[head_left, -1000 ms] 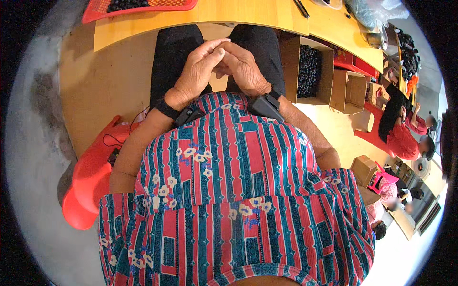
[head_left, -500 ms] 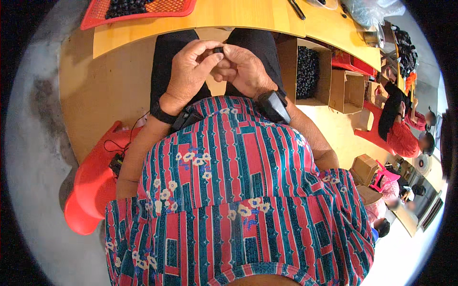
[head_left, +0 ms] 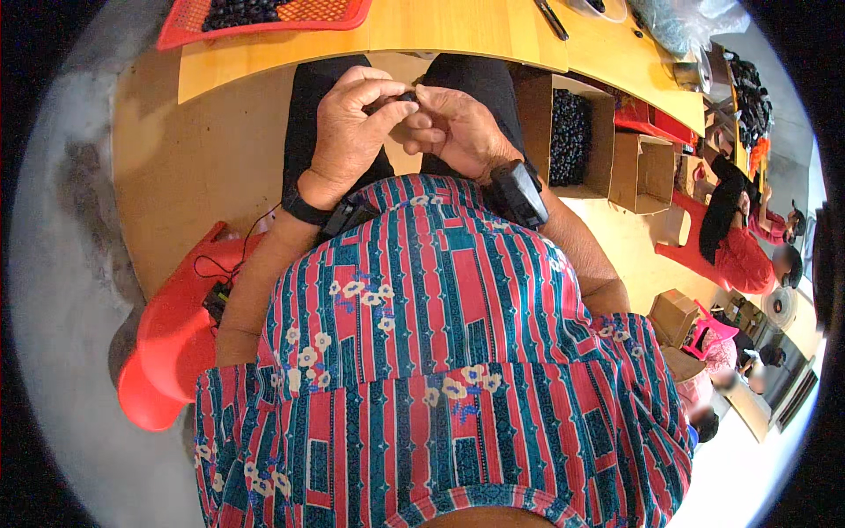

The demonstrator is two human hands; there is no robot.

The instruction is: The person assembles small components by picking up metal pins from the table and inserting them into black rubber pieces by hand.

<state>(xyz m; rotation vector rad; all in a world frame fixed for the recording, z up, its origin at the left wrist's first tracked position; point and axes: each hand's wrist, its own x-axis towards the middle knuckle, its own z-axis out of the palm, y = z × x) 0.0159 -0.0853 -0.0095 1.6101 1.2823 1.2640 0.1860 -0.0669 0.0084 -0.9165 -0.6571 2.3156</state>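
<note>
A small black piece (head_left: 407, 97), its kind too small to make out, is held above my lap between both hands. My left hand (head_left: 348, 128) pinches it from the left between thumb and index finger, the other fingers loosely bent. From the right, my right hand (head_left: 466, 132) grips it with thumb and fingertips, its remaining fingers curled toward the palm. The fingertips cover much of the piece. Both hands are just short of the front edge of the yellow wooden table (head_left: 422, 35).
A red plastic basket (head_left: 348, 18) with black pieces sits on the table, a black pen-like tool (head_left: 552, 19) farther right. Below the table at right stand a carton (head_left: 601, 145) full of black pieces and another carton (head_left: 653, 176). A red chair (head_left: 172, 343) is at left; other people sit at right.
My left fingers have lifted and spread slightly around the small black piece. The right hand keeps its grip with little movement. The whole view has shifted a little.
</note>
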